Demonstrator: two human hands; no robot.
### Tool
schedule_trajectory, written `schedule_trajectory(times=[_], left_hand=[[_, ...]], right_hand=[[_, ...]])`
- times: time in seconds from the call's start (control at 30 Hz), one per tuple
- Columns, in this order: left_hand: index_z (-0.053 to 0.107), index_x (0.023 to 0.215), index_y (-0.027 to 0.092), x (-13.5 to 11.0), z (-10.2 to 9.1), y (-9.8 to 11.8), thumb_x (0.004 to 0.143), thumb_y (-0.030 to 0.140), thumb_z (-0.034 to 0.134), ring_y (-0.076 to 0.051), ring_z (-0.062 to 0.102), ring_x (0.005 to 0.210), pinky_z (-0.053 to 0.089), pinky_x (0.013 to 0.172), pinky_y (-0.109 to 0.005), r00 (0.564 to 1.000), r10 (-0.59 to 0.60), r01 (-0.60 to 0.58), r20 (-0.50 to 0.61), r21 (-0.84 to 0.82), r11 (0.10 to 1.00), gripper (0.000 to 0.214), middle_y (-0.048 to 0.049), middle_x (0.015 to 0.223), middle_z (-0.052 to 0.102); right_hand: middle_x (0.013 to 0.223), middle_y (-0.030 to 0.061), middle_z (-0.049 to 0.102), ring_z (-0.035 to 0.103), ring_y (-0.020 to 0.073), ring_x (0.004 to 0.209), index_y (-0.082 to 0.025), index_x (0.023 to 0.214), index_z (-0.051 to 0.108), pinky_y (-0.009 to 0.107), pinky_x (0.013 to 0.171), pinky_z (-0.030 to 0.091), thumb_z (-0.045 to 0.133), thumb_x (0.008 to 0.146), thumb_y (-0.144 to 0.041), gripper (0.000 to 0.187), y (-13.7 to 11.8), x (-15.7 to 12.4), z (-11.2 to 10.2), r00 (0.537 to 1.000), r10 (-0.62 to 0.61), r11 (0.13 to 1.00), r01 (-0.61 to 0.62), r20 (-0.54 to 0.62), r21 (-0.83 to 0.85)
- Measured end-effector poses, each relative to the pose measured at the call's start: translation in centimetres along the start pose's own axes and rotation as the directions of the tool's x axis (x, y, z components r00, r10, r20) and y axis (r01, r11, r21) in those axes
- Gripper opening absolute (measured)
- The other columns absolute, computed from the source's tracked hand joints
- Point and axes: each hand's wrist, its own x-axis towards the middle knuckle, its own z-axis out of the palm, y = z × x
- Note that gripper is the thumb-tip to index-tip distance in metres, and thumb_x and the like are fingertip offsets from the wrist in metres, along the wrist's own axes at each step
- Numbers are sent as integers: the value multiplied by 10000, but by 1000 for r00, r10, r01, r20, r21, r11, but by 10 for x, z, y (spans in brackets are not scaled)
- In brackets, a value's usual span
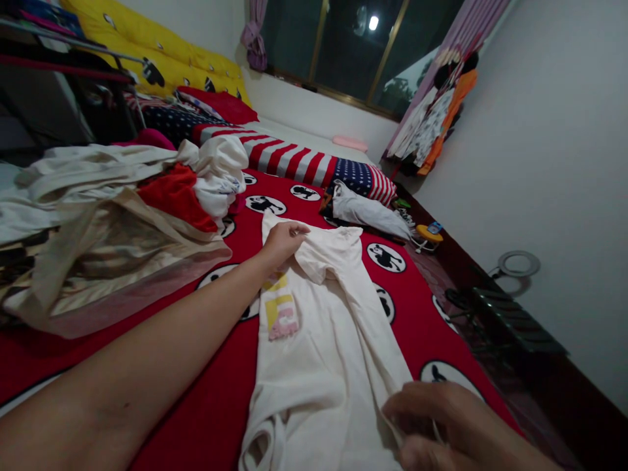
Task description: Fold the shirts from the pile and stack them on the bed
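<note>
A white shirt point(328, 340) with a yellow and pink print lies lengthwise on the red bed cover point(196, 392), partly folded over itself, with a rolled opening at its near left. My left hand point(287, 239) reaches across to the far end of the shirt, its fingers curled together on the fabric. Close to the camera at the lower right, my right hand point(441, 418) pinches the shirt's right edge between thumb and fingers; it is slightly blurred. The shirt's nearest end runs out of view.
Piled clothes point(122, 196), white, beige and red, lie at the left. A bundled pale garment point(367, 209) is beyond the shirt. Behind it stands another bed with a flag-patterned cover point(294, 160). A yellow stool point(429, 235) and a dark rack point(515, 320) stand along the right wall.
</note>
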Motion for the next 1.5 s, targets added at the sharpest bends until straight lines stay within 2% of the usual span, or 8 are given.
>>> schedule_trajectory(times=[0.17, 0.33, 0.43, 0.53, 0.7, 0.9, 1.33, 1.5], left_hand=[[727, 958, 132, 7, -1, -12, 746, 149, 540, -167, 629, 762, 493, 714, -243, 998, 60, -64, 27, 181, 981, 283, -61, 863, 711], [744, 929, 184, 1, 2, -4, 717, 83, 525, -196, 636, 878, 493, 786, -265, 993, 106, -114, 44, 503, 857, 321, -68, 960, 685], [738, 934, 251, -7, 5, 4, 725, 105, 527, -219, 646, 878, 501, 709, -281, 996, 78, -87, 43, 638, 765, 331, -54, 989, 658], [730, 927, 281, -12, 7, 6, 730, 119, 522, -224, 654, 859, 490, 652, -281, 995, 81, -96, 54, 687, 721, 329, -40, 988, 647], [726, 917, 293, -12, 7, 1, 725, 132, 526, -223, 653, 859, 479, 640, -286, 994, 93, -105, 54, 676, 729, 320, -25, 987, 650], [727, 859, 305, -10, 7, -1, 700, 119, 543, -208, 646, 815, 446, 592, -274, 997, 76, -78, 31, 640, 765, 306, -7, 944, 652], [695, 840, 277, -11, 7, -4, 693, 100, 549, -197, 632, 752, 431, 567, -285, 993, 120, -87, -5, 660, 747, 273, -21, 951, 585], [693, 888, 277, -10, 6, -8, 722, 89, 538, -194, 637, 808, 476, 617, -276, 989, 149, -113, 4, 675, 729, 295, -20, 980, 578]], right_hand=[[672, 9, 644, 555, 128, 592, -193, 912, 694, 206, 526, 370, 531, 861, -322, 214, 9, 35, -6, 986, 138, 989, -131, -94, 75], [620, 4, 623, 552, 117, 537, -177, 782, 690, 196, 476, 341, 561, 801, -288, 171, 21, 83, -21, 990, 107, 982, -121, 96, 144], [662, 14, 622, 551, 115, 512, -149, 831, 659, 206, 482, 400, 549, 802, -344, 226, 44, 132, -46, 978, 139, 957, -93, -156, 275], [651, 3, 609, 552, 112, 519, -137, 918, 643, 208, 503, 419, 596, 743, -264, 222, 72, 190, -64, 841, 215, 956, -79, -497, 281], [535, -55, 514, 421, 81, 385, -98, 1186, 563, 192, 386, 333, 540, 785, -245, 428, 99, 257, -78, 737, 391, 882, -128, -551, 455], [480, -11, 535, 426, 83, 386, -106, 732, 677, 209, 399, 337, 653, 670, -254, 163, 111, 281, -96, 776, 389, 895, -189, -496, 405], [830, 77, 697, 615, 224, 768, -200, 921, 678, 281, 619, 375, 550, 801, -397, 263, 92, 282, -60, 597, 230, 928, -372, -768, -12], [861, 48, 684, 606, 185, 706, -214, 1024, 622, 259, 585, 380, 476, 890, -324, 227, 77, 267, -37, 850, -83, 949, -92, -519, -301]])
